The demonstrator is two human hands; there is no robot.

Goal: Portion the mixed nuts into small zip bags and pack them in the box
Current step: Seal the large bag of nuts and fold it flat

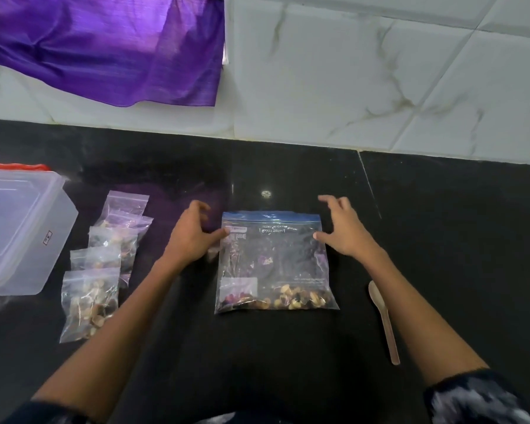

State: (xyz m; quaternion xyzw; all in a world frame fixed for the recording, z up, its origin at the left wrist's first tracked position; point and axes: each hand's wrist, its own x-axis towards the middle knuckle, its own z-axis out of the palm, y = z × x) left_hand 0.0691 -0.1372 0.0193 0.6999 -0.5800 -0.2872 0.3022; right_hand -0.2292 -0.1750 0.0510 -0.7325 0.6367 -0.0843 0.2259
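1. One large zip bag (274, 261) lies flat on the black counter (441, 240), its blue zip strip at the far edge; the mixed nuts (288, 298) are gathered along its near edge.
2. The left hand (193, 232) is at the bag's far-left corner: the thumb tip touches the bag's edge just below the zip strip, and the fingers are curled loosely above the counter, gripping nothing that I can see.
3. The right hand (344, 231) mirrors it at the far-right corner: the thumb touches the bag's right edge, the fingers are spread and bent, raised off the surface, closed on nothing.
4. To the left, small zip bags (104, 264) with nuts lie in an overlapping column; I count about five, though the overlap makes the far ones hard to separate. The nearest one (88, 304) is the clearest, with its nuts settled at the bottom.
5. One translucent plastic box (19, 228) with its lid on and red clips (19, 166) sits further left, just beside the small bags.
6. One pale spoon (384, 319) lies on the counter to the right of the large bag, apart from it, bowl pointing away.
7. One purple cloth (110, 47) hangs against the white tiled wall (349, 71) behind the counter.
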